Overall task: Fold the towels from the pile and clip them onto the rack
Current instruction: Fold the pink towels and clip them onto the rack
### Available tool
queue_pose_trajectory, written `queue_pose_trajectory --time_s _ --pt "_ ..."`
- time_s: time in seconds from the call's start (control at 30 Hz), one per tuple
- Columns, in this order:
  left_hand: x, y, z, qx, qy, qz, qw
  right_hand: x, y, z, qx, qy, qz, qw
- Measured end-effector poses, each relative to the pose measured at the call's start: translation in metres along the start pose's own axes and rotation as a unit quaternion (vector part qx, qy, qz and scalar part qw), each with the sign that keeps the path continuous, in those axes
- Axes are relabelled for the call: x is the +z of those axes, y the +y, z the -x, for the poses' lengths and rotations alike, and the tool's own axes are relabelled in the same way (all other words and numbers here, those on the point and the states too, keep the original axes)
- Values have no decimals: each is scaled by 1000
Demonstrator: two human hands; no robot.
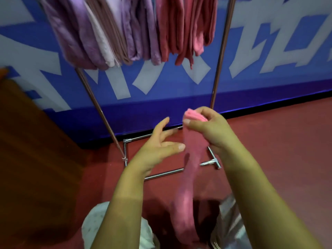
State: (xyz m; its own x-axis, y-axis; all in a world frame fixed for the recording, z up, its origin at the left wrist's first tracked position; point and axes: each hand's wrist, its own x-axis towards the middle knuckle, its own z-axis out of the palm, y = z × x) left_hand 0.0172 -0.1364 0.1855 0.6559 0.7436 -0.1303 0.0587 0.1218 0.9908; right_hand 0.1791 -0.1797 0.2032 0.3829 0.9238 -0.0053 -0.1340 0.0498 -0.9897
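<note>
Right hand [208,130] pinching top of pink towel [190,168] hanging blurred, left hand [159,150] spread just beside it, folded towels [129,29] hanging on metal rack [221,51].

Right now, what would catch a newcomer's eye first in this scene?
Most likely the pink towel dangling at centre, pinched at its top by the right hand, while the open left hand reaches toward it. Next, the row of hanging towels on the metal rack above, purple on the left and pink-red on the right. Behind stands a blue wall with large white lettering.
</note>
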Motion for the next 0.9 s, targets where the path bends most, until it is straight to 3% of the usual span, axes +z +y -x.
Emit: queue_pose_trajectory --time_s 0.13,0.27,0.47,0.6,0.8,0.9 --pt "-3 40 2 84 -66 -43 993 6 -55 12 -61 -200 173 962" --pt "-2 66 1 87 -25 -154 984 2 -88 8 -96 -222 271 932" --pt "3 94 -13 183 71 -73 978 -9 -93 -9 -65 -170 101 978" --pt "5 110 -21 228 72 -77 968 -8 -91 -14 -83 -164 48 982" --pt "-1 130 -25 301 95 -40 948 4 -106 -23 -193 -133 6 972" --pt "-3 143 -28 309 73 -33 948 8 -105 -29 -182 -158 -43 970"
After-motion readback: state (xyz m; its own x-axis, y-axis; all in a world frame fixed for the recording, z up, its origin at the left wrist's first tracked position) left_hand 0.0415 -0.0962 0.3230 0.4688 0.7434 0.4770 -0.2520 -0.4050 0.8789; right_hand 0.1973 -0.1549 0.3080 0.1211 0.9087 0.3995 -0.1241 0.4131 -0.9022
